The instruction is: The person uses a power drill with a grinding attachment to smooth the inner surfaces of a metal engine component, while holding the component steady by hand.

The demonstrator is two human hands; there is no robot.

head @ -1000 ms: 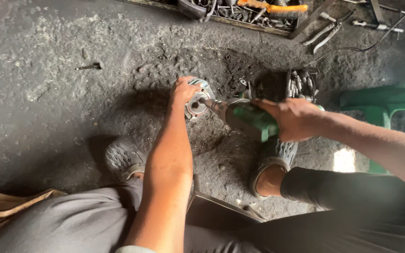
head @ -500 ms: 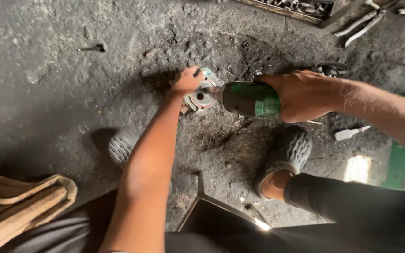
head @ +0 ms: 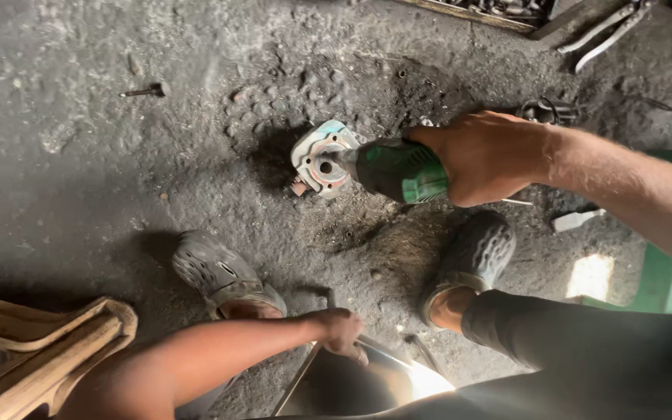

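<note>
Gritty floor: right hand (head: 488, 155) presses green tool (head: 398, 169) onto casting (head: 319, 159)

Glossy green plastic tool (head: 398, 169), dull metal part (head: 316, 159), rough gritty floor (head: 79, 179).

No packages, signs or screens in my view, no label I can make out on the green tool body (head: 402, 167) I hold, possibly a small mark there, too blurred to tell from up here

Bolt (head: 143, 92) (small), grey clogs (head: 227, 274)
</note>
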